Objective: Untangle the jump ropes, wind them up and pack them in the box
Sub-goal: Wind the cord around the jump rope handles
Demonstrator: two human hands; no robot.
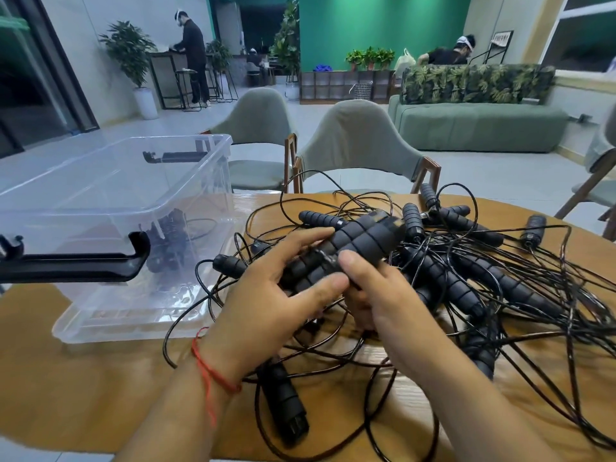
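A tangle of black jump ropes [460, 278] with ribbed foam handles and thin cords covers the right half of the wooden table [83, 395]. Above the pile, both hands hold a pair of handles [360, 238] side by side. My left hand [266, 295] grips their lower end, fingers curled over them. My right hand [376, 288] holds them from below with the thumb on top. One loose handle [286, 411] lies near my left wrist. The clear plastic box [110, 195] stands at the left with a wound rope [166, 238] inside.
The box has black clip latches [73, 265] on its rim. Cords loop out over the table's front and right edges. Two grey-green chairs [360, 145] stand behind the table. A green sofa [476, 125] and people are farther back in the room.
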